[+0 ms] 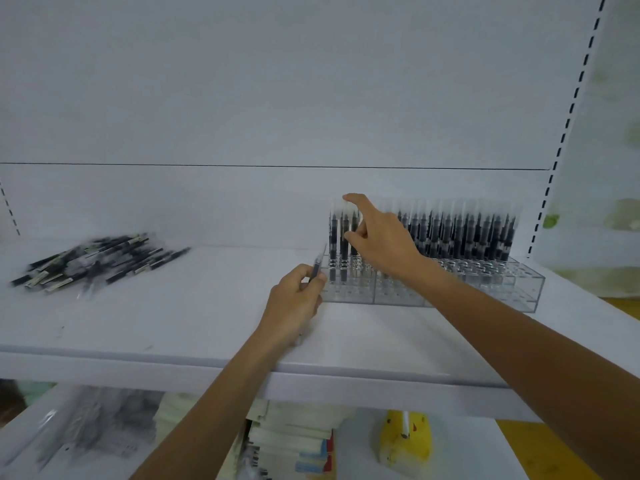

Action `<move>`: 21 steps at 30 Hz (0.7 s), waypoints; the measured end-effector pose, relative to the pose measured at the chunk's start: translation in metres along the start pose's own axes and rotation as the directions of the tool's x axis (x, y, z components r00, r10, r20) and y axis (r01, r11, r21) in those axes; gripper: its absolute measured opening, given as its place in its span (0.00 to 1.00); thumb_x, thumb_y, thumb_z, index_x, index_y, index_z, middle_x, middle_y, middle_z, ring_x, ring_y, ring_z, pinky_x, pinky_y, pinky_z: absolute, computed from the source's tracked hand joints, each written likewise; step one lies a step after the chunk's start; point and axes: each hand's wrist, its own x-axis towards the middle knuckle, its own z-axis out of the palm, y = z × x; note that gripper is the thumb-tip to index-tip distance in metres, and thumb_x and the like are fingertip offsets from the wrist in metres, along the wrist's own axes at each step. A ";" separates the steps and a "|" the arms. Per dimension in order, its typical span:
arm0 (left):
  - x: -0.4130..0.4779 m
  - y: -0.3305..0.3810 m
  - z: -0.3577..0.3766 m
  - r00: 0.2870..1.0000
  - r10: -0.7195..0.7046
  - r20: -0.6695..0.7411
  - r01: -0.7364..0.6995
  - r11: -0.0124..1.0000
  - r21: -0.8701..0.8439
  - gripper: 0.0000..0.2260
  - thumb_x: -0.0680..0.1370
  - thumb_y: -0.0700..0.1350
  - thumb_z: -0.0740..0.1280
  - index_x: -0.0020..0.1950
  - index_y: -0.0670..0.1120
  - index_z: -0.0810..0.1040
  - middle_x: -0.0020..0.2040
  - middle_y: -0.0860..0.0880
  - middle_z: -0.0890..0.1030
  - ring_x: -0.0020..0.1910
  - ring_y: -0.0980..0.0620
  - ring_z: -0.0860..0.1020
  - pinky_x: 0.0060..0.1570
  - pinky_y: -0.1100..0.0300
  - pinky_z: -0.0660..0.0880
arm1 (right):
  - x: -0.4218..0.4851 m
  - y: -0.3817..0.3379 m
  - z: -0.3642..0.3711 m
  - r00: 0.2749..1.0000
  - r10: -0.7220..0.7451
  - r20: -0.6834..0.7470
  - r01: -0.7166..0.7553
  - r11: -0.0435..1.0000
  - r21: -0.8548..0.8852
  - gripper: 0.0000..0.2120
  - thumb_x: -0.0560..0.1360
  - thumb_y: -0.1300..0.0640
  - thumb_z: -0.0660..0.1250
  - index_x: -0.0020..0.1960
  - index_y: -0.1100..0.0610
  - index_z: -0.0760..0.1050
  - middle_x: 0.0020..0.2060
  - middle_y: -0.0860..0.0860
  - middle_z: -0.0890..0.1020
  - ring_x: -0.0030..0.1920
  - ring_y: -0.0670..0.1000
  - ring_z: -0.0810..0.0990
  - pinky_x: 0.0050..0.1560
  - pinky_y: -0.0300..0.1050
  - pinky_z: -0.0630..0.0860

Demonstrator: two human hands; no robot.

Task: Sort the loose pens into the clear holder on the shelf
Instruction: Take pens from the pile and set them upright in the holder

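Loose pens [93, 265] lie in a blurred heap at the left of the shelf [207, 323], well apart from both hands.

Left hand [294, 299]: the fingers are clenched around a pen [317, 268], which projects upward from between thumb and forefinger. The hand sits just beside the left end of the clear holder [485, 289]. Motion blur prevents a count of the pens in this grip. The forearm rises from the lower edge of the view, across the shelf's front lip.

Right hand [381, 244]: the forefinger [349, 198] is extended, with its tip at the top of one of three upright pens [343, 237] at the holder's left end. The thumb lies against their barrels and the remaining fingers are curled. Whether thumb and forefinger clamp a pen cannot be determined. The forearm crosses the holder diagonally from lower right and hides part of its middle section.

A dense row of pens [467, 233] stands along the holder's rear, to the right of the hand. The front holes are unfilled.

Below the shelf, stacked books [294, 441] and a yellow package [401, 438] are visible, partly cut off.
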 end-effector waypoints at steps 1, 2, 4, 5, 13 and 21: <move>-0.001 0.000 0.000 1.000 0.005 0.007 -0.005 1.000 0.006 0.06 0.80 0.47 0.61 0.45 0.48 0.74 0.25 0.54 0.68 0.23 0.57 0.63 0.26 0.65 0.61 | -0.001 0.000 -0.002 1.000 0.000 0.016 0.000 1.000 0.014 0.27 0.78 0.61 0.61 0.74 0.50 0.57 0.37 0.60 0.81 0.38 0.60 0.81 0.42 0.58 0.80; -0.001 -0.001 0.000 1.000 0.013 0.009 -0.013 1.000 0.013 0.06 0.80 0.48 0.60 0.45 0.48 0.74 0.26 0.54 0.68 0.23 0.57 0.63 0.25 0.66 0.61 | -0.002 -0.001 -0.003 1.000 -0.002 0.022 0.001 0.999 0.043 0.29 0.78 0.61 0.61 0.75 0.49 0.55 0.37 0.60 0.81 0.38 0.60 0.81 0.43 0.57 0.80; -0.001 0.000 0.000 0.999 0.042 0.014 -0.042 0.999 0.013 0.06 0.80 0.49 0.60 0.46 0.49 0.74 0.25 0.54 0.69 0.23 0.57 0.64 0.26 0.66 0.62 | -0.008 -0.002 -0.008 1.000 -0.010 -0.016 0.012 0.992 0.123 0.30 0.78 0.61 0.61 0.76 0.48 0.54 0.35 0.56 0.80 0.36 0.57 0.79 0.42 0.51 0.80; -0.001 0.002 0.000 0.998 0.063 0.015 -0.063 0.998 0.009 0.07 0.80 0.50 0.60 0.47 0.49 0.74 0.25 0.54 0.69 0.23 0.57 0.64 0.26 0.66 0.62 | -0.010 -0.003 -0.012 0.998 -0.008 -0.055 0.017 0.986 0.167 0.28 0.78 0.61 0.61 0.75 0.48 0.57 0.34 0.52 0.78 0.34 0.53 0.78 0.40 0.46 0.79; -0.007 0.004 0.006 0.965 0.255 0.052 -0.260 0.956 0.133 0.06 0.81 0.51 0.57 0.51 0.54 0.72 0.28 0.52 0.74 0.26 0.57 0.69 0.27 0.65 0.68 | -0.033 -0.032 -0.011 0.985 -0.016 0.172 -0.058 0.906 0.418 0.18 0.72 0.54 0.72 0.59 0.54 0.73 0.41 0.51 0.82 0.38 0.44 0.79 0.39 0.32 0.76; -0.012 0.000 0.011 0.916 0.316 0.247 -0.401 0.741 0.538 0.13 0.77 0.54 0.63 0.58 0.53 0.66 0.43 0.55 0.76 0.42 0.56 0.75 0.41 0.63 0.71 | -0.014 -0.033 -0.036 0.974 0.081 -0.212 0.052 0.830 0.555 0.21 0.75 0.65 0.67 0.64 0.52 0.68 0.44 0.53 0.79 0.45 0.47 0.79 0.46 0.40 0.80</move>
